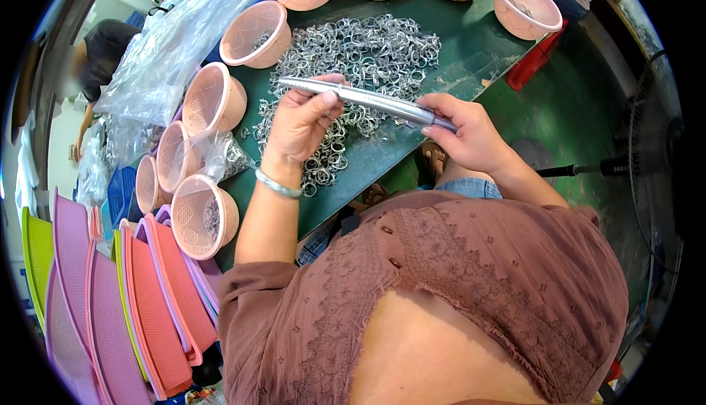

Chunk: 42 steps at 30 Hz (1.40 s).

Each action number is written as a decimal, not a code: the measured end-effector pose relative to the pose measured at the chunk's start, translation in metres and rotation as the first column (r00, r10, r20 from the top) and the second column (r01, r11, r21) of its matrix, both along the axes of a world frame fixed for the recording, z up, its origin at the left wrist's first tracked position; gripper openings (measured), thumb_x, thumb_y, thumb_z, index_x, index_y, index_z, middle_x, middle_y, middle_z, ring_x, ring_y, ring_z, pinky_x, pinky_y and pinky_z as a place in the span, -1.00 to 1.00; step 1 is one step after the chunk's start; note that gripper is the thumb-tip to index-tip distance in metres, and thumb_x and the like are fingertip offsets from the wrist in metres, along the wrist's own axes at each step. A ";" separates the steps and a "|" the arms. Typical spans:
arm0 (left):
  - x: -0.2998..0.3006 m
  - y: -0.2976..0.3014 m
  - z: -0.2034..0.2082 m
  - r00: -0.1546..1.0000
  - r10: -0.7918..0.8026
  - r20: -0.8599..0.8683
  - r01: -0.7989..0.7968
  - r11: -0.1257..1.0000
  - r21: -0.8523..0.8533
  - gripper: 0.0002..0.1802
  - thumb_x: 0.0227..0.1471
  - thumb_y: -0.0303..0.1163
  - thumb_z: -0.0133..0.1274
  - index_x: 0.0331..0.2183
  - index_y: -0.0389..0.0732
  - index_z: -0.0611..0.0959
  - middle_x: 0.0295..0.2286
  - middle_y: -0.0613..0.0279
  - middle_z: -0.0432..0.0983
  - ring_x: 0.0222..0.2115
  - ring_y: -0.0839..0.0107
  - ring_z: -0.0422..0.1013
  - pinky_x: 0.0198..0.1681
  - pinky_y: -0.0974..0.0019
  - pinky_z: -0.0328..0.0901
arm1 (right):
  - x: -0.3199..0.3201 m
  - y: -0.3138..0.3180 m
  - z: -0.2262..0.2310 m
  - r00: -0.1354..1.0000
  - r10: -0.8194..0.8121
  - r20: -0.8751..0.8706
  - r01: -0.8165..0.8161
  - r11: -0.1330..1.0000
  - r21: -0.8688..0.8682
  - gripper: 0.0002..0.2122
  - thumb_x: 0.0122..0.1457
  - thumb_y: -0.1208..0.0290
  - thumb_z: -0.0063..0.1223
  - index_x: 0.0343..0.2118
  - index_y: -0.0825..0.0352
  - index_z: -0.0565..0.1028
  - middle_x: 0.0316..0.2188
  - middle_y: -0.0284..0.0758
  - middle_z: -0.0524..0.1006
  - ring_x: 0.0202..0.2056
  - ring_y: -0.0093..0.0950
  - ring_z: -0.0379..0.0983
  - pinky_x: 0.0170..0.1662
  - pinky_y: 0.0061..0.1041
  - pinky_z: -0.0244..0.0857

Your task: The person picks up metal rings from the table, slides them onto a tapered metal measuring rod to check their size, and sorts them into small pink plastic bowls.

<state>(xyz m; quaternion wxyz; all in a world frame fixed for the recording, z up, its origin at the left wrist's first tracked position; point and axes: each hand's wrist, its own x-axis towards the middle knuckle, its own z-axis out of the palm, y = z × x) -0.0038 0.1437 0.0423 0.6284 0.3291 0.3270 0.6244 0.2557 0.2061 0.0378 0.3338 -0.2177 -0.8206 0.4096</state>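
Note:
A tapered metal ring mandrel (379, 102) lies across both hands, above a big heap of silver-coloured rings (360, 48) on the green table. My right hand (471, 131) is closed on its thick end, round the narrow handle. Nearer the thin tip, my left hand (303, 115) pinches the mandrel between thumb and fingers. Whether a ring sits under those fingers cannot be made out. A pale bangle (278, 184) circles my left wrist. The heap spreads behind and below the mandrel, and its near part runs down beside my left forearm.
Pink plastic baskets, such as this one (204, 239), line the table's (460, 59) left and far edges; several hold a few rings. Clear plastic sheeting (169, 52) lies at the far left. Stacked coloured baskets (151, 295) stand left of me. Another person (107, 56) bends at the left.

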 end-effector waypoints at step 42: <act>-0.022 -0.033 -0.011 0.771 0.298 0.562 -0.230 0.954 -0.190 -0.72 0.06 -0.48 -0.24 -0.16 -0.38 0.37 -0.24 -0.10 0.39 -0.22 0.11 0.37 -0.10 0.14 0.33 | -0.008 0.002 0.005 0.990 0.007 -0.144 -0.069 0.900 -0.430 -0.68 -0.01 0.69 0.01 -0.14 0.46 0.34 -0.35 -0.36 0.45 -0.30 -0.67 0.34 -0.22 -0.67 0.23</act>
